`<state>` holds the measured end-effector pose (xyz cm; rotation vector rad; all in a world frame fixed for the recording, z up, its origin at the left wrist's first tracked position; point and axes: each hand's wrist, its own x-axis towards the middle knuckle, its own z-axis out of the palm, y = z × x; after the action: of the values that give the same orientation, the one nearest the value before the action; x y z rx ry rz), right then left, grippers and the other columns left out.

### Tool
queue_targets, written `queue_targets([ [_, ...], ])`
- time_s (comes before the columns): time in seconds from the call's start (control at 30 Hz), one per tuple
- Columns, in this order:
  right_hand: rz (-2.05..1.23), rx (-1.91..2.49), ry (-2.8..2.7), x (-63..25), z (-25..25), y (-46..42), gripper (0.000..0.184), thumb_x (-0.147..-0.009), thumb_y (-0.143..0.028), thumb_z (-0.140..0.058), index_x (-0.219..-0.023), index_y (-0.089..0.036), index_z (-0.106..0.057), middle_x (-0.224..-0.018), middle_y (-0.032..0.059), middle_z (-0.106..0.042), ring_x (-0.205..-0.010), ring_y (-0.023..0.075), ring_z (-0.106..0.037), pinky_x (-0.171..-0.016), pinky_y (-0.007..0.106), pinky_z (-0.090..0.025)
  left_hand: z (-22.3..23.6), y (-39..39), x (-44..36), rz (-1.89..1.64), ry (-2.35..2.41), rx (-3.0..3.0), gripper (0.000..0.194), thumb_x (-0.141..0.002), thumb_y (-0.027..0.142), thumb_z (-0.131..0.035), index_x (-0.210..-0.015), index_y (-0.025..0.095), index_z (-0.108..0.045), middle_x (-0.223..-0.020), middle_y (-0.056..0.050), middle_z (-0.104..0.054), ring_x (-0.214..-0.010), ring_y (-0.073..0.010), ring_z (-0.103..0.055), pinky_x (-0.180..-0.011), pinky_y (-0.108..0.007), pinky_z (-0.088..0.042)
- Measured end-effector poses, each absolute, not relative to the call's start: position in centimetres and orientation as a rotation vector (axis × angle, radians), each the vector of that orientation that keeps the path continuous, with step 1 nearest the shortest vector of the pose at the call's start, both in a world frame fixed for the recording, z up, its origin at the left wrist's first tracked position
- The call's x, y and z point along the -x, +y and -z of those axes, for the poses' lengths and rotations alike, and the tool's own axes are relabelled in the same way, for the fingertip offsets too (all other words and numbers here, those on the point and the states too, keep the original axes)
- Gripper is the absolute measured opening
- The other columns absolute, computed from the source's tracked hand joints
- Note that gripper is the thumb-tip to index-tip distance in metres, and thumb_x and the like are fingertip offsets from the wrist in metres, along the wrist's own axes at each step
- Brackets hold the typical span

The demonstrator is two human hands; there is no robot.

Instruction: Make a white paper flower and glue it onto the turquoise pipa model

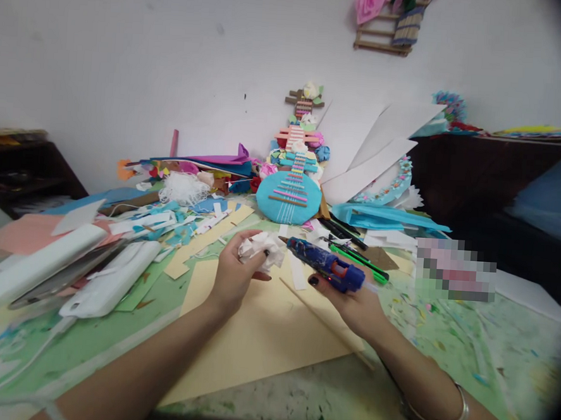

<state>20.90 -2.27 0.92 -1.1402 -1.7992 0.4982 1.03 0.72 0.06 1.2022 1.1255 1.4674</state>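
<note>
My left hand pinches a crumpled white paper flower above the table. In my right hand is a blue hot glue gun, its nozzle pointing left, right by the flower's edge; whether the tip touches the paper I cannot tell. A glue stick pokes out of the gun's back end. Below both hands lies a cream paper sheet, with a thin wooden stick slanting across it.
Behind stands a blue paper lute with strings, leaning before similar ones. Left are paper scraps, a white power strip with a cable and tangled white string. Black pens and a green cutter lie to the right.
</note>
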Motion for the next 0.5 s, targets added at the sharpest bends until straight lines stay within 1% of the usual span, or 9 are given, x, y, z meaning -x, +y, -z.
queue_targets([
  [0.13, -0.505, 1.139, -1.871, -20.81, -1.3, -2.26, 0.024, -0.078, -0.039, -0.062, -0.069, -0.018, -0.053, -0.063, -0.0004, -0.054, -0.059, 0.0134, -0.047, -0.054, 0.025, -0.036, -0.12, 0.68, -0.94, -1.481, 1.131, -1.191, 0.045, -0.066, 0.026, -0.066, -0.108, 0.018, -0.053, -0.086, -0.002, -0.059, -0.063, -0.0123, -0.058, -0.045, -0.024, -0.057],
  [0.23, -0.547, 1.139, -1.865, -20.72, -1.01, -2.13, 0.025, -0.077, -0.039, -0.063, -0.068, -0.018, -0.053, -0.062, -0.0007, -0.052, -0.058, 0.0132, -0.047, -0.053, 0.025, -0.036, -0.08, 0.67, -0.99, -1.472, 1.114, -1.199, 0.044, -0.066, 0.026, -0.066, -0.108, 0.018, -0.053, -0.086, -0.002, -0.059, -0.064, -0.0124, -0.058, -0.046, -0.024, -0.057],
  [0.3, -0.634, 1.117, -1.808, -20.64, -0.7, -2.05, 0.025, -0.076, -0.041, -0.064, -0.07, -0.018, -0.055, -0.065, 0.0006, -0.056, -0.06, 0.0143, -0.05, -0.054, 0.026, -0.039, -0.05, 0.64, -1.07, -1.453, 1.094, -1.206, 0.043, -0.067, 0.026, -0.066, -0.107, 0.019, -0.053, -0.086, -0.002, -0.059, -0.064, -0.0122, -0.058, -0.045, -0.024, -0.057],
  [0.4, -0.884, 1.0, -1.674, -20.43, -0.55, -2.15, 0.028, -0.075, -0.045, -0.064, -0.077, -0.018, -0.058, -0.073, 0.0038, -0.062, -0.065, 0.0165, -0.058, -0.058, 0.028, -0.047, 0.02, 0.49, -1.22, -1.401, 1.052, -1.231, 0.042, -0.067, 0.025, -0.066, -0.107, 0.018, -0.053, -0.084, -0.001, -0.059, -0.063, -0.0118, -0.057, -0.045, -0.023, -0.057],
  [0.5, -1.11, 0.881, -1.572, -20.13, -0.9, -2.43, 0.032, -0.071, -0.049, -0.066, -0.075, -0.019, -0.057, -0.071, 0.0036, -0.063, -0.066, 0.0173, -0.062, -0.063, 0.03, -0.051, 0.11, 0.27, -1.33, -1.348, 1.01, -1.255, 0.042, -0.068, 0.024, -0.066, -0.108, 0.018, -0.053, -0.083, -0.001, -0.058, -0.063, -0.0116, -0.057, -0.045, -0.024, -0.057],
])
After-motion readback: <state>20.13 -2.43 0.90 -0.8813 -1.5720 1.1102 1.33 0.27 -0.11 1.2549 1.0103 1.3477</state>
